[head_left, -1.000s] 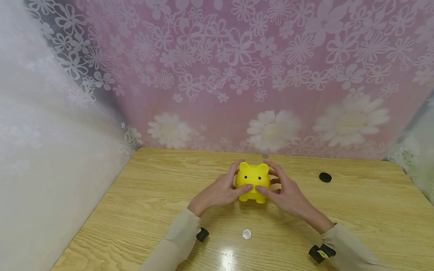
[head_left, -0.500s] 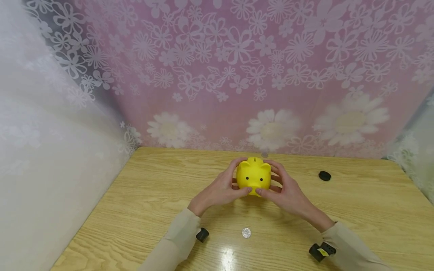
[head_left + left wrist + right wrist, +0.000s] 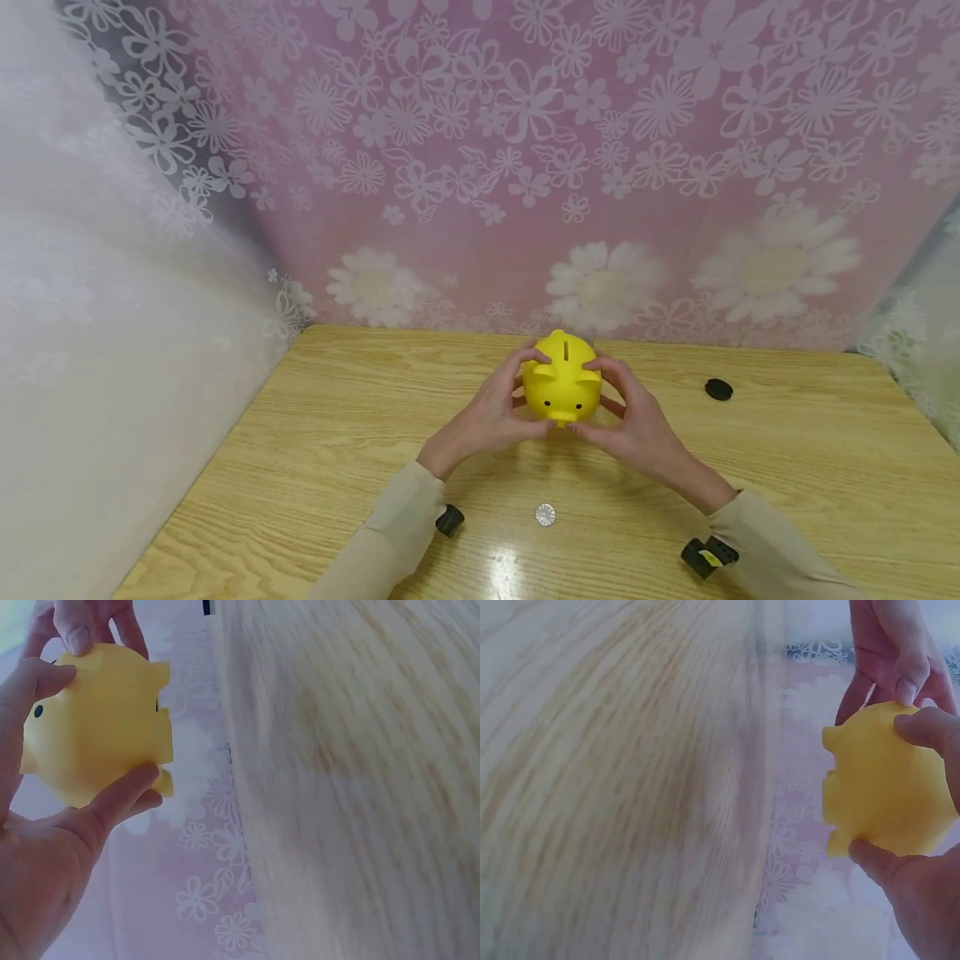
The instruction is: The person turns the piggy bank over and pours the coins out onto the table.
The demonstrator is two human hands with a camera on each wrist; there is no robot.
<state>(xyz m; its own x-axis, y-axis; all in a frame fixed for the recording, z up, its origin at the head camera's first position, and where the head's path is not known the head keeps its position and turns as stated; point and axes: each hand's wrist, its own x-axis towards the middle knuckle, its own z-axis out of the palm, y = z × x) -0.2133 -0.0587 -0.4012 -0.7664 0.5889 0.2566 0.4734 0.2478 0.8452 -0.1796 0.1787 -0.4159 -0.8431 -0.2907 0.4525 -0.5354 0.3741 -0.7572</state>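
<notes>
Both hands hold a yellow piggy bank [image 3: 564, 385] between them above the wooden table. The left hand [image 3: 491, 414] grips its left side, thumb near the snout. On the opposite side, the right hand [image 3: 642, 427] grips it likewise. The pig's top tips toward the head camera, so the coin slot [image 3: 566, 351] on its back shows. In the left wrist view the piggy bank [image 3: 97, 727] has its feet off the tabletop. The right wrist view shows the piggy bank [image 3: 885, 784] from its other side, also raised. A silver coin [image 3: 545, 514] lies nearer the person.
A black round plug [image 3: 718, 389] lies on the table [image 3: 360, 400] at the right. A pink floral curtain [image 3: 480, 167] hangs along the back edge. Black wrist cameras [image 3: 449, 521] sit below both sleeves.
The piggy bank has tilted, its snout going down and its back turning toward the head camera, which brought the slot into sight. Both hands keep their hold; the coin in front stays put.
</notes>
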